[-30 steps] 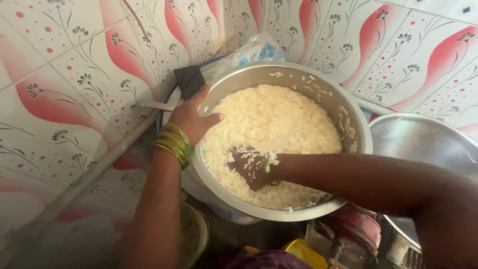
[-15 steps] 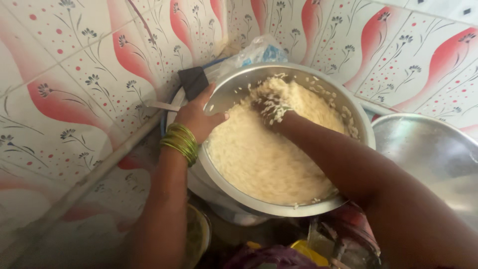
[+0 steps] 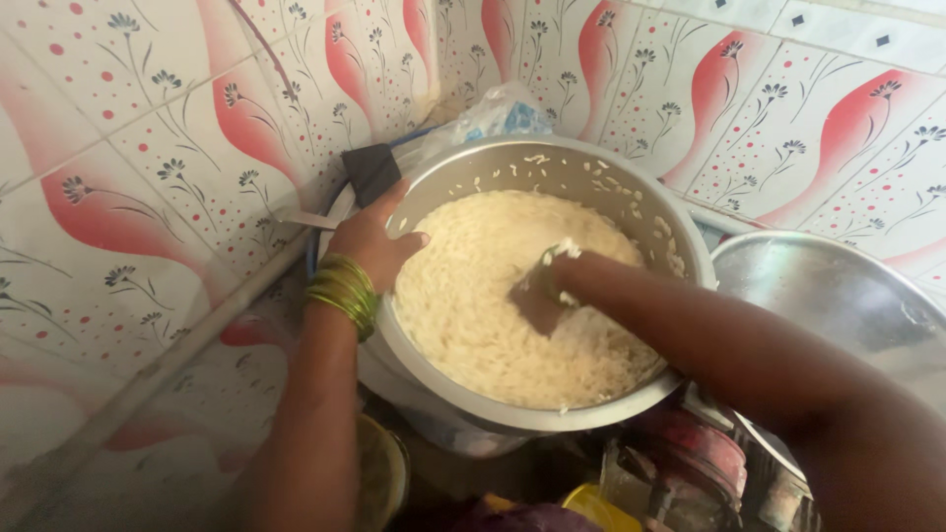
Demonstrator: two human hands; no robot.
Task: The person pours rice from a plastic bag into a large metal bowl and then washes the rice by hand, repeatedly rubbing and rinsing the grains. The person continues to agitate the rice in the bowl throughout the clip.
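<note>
A large steel pot (image 3: 631, 187) full of white cooked rice (image 3: 493, 286) sits tilted toward me. My left hand (image 3: 370, 241), with green bangles at the wrist, grips the pot's left rim, thumb over the edge. My right hand (image 3: 542, 291) is plunged into the rice near the middle, fingers buried and coated with grains, so its fingers are hidden.
Tiled walls with red floral patterns surround the pot. A second steel vessel (image 3: 838, 296) stands at the right. A dark square object (image 3: 370, 169) and a plastic bag (image 3: 493, 116) lie behind the pot. A pipe (image 3: 168, 360) runs along the left wall. Yellow and red containers sit below.
My right hand moved from the pot's near side to the far rim, then back to the middle of the rice. The left hand stayed on the rim.
</note>
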